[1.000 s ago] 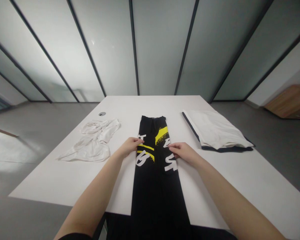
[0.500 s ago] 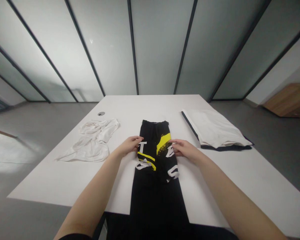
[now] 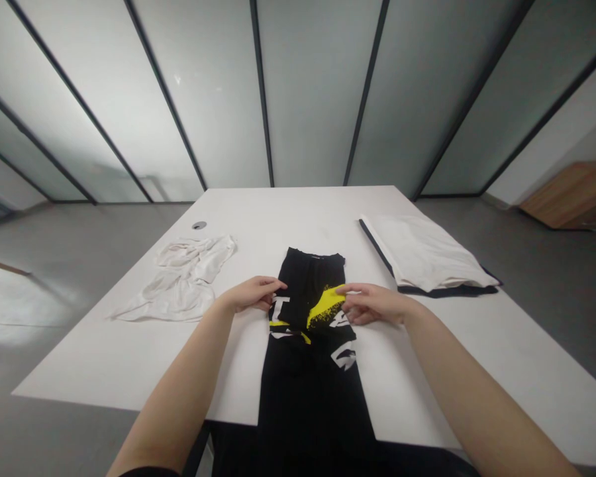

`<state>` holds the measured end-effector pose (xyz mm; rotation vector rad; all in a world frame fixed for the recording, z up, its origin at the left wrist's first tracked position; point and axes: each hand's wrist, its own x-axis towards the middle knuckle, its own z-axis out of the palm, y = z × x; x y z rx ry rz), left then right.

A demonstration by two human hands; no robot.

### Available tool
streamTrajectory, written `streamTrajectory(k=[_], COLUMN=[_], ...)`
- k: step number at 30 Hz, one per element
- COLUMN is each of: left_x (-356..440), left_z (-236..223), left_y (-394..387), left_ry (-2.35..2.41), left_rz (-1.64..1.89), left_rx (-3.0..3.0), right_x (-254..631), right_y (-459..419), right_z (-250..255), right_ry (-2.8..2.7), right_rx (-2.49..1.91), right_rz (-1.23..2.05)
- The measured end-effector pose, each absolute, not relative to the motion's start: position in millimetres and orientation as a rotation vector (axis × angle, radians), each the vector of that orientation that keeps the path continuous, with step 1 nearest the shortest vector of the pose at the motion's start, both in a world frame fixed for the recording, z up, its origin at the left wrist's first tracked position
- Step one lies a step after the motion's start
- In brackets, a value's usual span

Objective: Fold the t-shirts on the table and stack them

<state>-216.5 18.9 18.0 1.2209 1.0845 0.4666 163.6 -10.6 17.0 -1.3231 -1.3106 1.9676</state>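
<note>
A pair of black pants (image 3: 298, 270) with yellow and white print lies lengthwise on the white table, waistband toward the far side. The fabric bunches in folds around the middle, and its black lower part runs toward me over the front edge. My left hand (image 3: 254, 294) pinches the left side edge just above a white letter, thumb and fingertips together. Opposite it, my right hand (image 3: 372, 303) grips the right side edge at the yellow patch, its lower fingers curled under.
A crumpled white garment (image 3: 189, 278) lies on the left of the table (image 3: 278, 212). On the right is a folded stack of white cloth (image 3: 422, 252) over dark cloth. A round grommet (image 3: 199, 225) sits near the left edge. Frosted glass panels (image 3: 312, 93) stand behind.
The waistband has come nearer to me and slightly right, now tilted. The printed part has bunched up more. Both hands still hold the sides, a little lower in view.
</note>
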Motion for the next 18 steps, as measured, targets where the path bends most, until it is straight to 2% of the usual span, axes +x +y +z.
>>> streamTrajectory(k=[4, 10, 13, 18], left_x=[-195, -188, -202, -227], left_z=[10, 3, 11, 31], left_y=[21, 24, 21, 12], left_ry=[1.195, 1.242, 1.115, 0.881], left_rz=[0.761, 0.709, 0.497, 0.085], left_rx=[1.189, 1.273, 1.333, 1.344], right_x=[150, 125, 127, 146], right_y=[-1, 0, -6, -19], right_z=[10, -4, -3, 13], right_ry=[-1.135, -1.245, -1.344, -1.459], right_rx=[-1.399, -1.349, -1.343, -1.213], right_rz=[1.649, 1.482, 1.602, 2.116])
